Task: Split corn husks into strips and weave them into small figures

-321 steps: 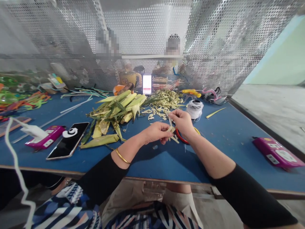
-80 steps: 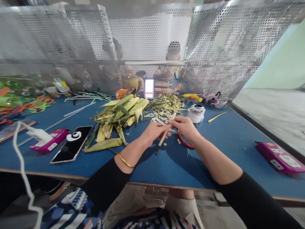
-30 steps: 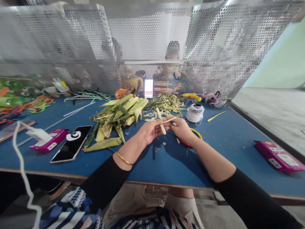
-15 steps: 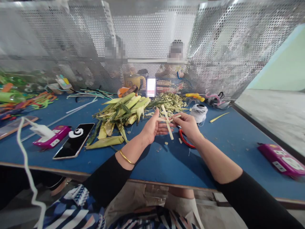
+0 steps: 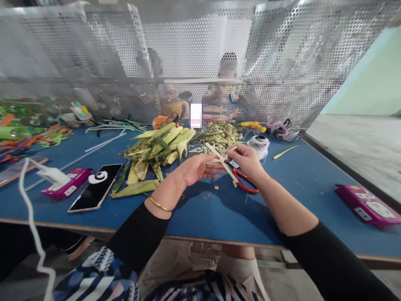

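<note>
A cross of pale husk strips (image 5: pixel 230 170) is held between my hands above the blue table (image 5: pixel 200 221). My right hand (image 5: pixel 246 161) pinches one arm of it between thumb and fingers. My left hand (image 5: pixel 199 169) is at its left side, fingers pointing right and pressed together, the thumb close to the strip's end. Just below my right hand lie red-handled scissors (image 5: pixel 246 187), their blades partly hidden. Small husk scraps (image 5: pixel 216 188) are on the table under the cross.
Corn husks (image 5: pixel 169 142) are piled left of centre, with chopped husk (image 5: pixel 221 133) behind. White twine (image 5: pixel 259 146) sits at right. A phone (image 5: pixel 97 188) and purple power strip (image 5: pixel 67 184) lie left; another purple strip (image 5: pixel 366 205) lies right. Behind perforated sheeting (image 5: pixel 200 37) are people.
The cross has turned, its long strip now slanting more from upper left to lower right. My left hand has shifted left and its thumb has lowered. The view has moved slightly.
</note>
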A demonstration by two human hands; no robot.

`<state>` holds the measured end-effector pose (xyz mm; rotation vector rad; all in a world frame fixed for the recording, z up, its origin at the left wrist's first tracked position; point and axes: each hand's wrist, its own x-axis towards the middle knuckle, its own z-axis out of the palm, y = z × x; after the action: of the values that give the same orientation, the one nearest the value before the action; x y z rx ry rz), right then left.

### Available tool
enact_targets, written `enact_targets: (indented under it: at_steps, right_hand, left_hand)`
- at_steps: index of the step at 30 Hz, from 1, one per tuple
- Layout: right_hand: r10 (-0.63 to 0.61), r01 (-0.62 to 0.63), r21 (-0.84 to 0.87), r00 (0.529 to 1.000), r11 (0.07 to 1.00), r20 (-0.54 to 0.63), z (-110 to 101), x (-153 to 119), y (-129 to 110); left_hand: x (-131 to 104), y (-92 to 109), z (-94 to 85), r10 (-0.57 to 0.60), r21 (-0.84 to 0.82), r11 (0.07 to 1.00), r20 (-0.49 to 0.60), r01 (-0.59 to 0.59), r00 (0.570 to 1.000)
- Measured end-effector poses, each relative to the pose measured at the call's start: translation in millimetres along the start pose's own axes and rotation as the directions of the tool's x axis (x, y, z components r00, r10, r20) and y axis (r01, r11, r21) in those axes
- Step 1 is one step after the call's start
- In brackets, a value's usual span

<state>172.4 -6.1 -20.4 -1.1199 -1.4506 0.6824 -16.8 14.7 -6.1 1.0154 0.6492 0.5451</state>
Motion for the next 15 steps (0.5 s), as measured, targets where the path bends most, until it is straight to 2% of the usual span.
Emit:
enact_targets:
  at_steps: [4, 8, 11, 15]
  right_hand:
    - [-0.038, 0.041, -0.098, 0.999, 0.994, 0.038, 0.5, -1.2, -0.9]
    - [-0.073, 0.067, -0.111, 0.996, 0.992, -0.053, 1.8, -2.1, -1.4]
    - [-0.062, 0.054, -0.091, 0.994, 0.994, -0.087, 5.4, -4.2, -3.3]
    - [-0.004, 0.001, -0.072, 0.999, 0.997, -0.034, 11.9, -8.9, -4.7]
  left_hand:
    - [0.5, -3.3, 3.1, -0.035, 0.094, 0.995, 0.127, 0.024, 0.991]
    - [-3.8, 1.9, 6.2, -0.038, 0.027, 0.999, 0.262, 0.032, 0.964]
    - [-1.4, -1.2, 9.1, -0.020, 0.004, 1.000, 0.192, 0.020, 0.981]
    - [7.7, -16.0, 14.4, 0.037, 0.061, 0.998, -0.045, -0.035, 0.998]
